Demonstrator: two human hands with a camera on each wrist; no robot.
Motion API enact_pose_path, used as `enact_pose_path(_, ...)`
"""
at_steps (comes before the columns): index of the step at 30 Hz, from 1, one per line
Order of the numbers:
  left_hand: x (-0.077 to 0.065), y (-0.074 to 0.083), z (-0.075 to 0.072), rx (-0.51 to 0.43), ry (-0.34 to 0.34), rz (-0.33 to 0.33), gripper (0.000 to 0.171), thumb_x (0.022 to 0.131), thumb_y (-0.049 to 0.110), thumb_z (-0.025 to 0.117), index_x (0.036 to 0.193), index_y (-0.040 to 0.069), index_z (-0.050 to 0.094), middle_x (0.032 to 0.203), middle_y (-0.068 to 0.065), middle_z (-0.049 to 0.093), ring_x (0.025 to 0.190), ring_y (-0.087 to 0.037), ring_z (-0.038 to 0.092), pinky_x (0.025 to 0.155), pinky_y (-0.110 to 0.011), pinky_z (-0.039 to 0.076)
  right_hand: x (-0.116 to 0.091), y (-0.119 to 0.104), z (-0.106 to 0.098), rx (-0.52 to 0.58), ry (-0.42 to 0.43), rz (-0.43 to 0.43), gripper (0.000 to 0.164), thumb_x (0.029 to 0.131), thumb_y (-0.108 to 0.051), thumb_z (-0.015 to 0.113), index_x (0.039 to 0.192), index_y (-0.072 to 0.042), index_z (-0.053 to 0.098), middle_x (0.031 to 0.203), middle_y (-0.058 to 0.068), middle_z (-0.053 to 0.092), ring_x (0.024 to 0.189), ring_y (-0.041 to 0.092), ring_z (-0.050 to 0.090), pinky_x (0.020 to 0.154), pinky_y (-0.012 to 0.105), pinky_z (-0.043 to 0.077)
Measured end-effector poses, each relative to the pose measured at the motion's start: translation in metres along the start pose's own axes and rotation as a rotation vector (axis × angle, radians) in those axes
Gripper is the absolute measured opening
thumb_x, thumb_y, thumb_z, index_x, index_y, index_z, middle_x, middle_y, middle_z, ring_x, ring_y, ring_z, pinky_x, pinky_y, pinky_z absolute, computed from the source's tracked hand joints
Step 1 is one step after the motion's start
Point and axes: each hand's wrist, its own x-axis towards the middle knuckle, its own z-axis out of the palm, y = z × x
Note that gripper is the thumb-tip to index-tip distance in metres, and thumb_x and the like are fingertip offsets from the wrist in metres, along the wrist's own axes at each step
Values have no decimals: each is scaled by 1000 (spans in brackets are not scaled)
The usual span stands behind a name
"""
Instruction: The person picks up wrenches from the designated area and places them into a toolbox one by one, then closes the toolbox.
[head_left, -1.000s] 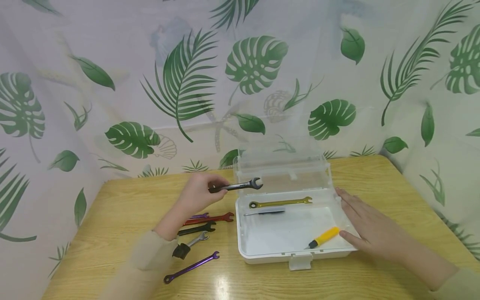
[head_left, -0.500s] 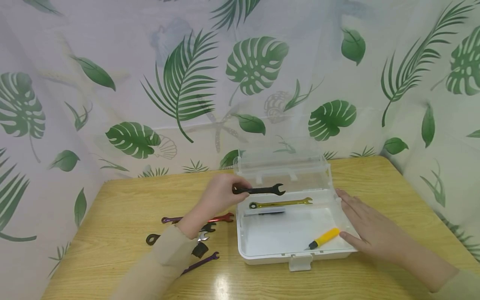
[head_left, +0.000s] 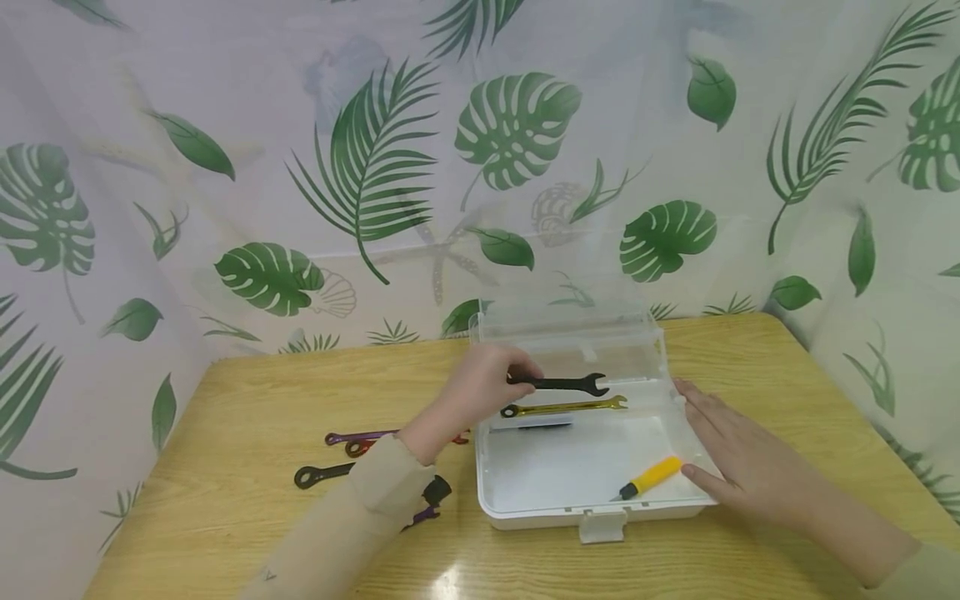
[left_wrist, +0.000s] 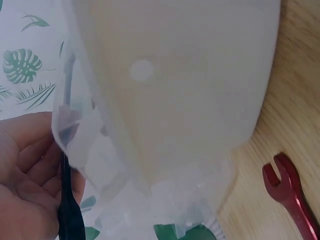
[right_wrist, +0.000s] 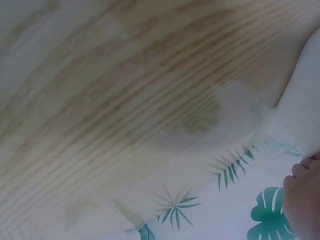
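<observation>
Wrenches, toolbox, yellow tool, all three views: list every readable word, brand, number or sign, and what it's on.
No readable text in any view.
Black wrench in the left hand: no legible marking.
Gold wrench, yellow tool: any lettering too small to read.
Red wrench: none legible.
White toolbox: none visible.
Left sleeve: small dark mark, too small to identify.
Backdrop: printed plants and sea motifs, no lettering.

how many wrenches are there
6 visible: black wrench in the left hand; gold wrench in the box; on the table, purple wrench, red wrench, second black wrench and second purple wrench. The left sleeve may hide more.
</observation>
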Motion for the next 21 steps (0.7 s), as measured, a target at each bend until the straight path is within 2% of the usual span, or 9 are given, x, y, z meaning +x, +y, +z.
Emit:
enact_pose_path(7, 9, 9, 12, -18, -31, -24, 16, 96, 4, 77, 111, 6, 82, 110, -8, 82, 101, -20, 77, 86, -27, 62, 0, 1, 2, 0, 3, 2, 85, 101, -41, 69, 161, 7, 34, 177, 15, 23, 162, -3, -11, 127, 10, -11)
enact_pose_path(21, 19, 23, 22, -48, -38, -57, 15, 97, 6, 77, 110, 9, 83, 110, -5, 82, 101, -18, 77, 86, -22, 60, 0, 0, 2, 9, 13, 1, 83, 101, -40, 69, 160, 8, 36, 176, 16, 24, 161, -4, -11, 127, 10, -10)
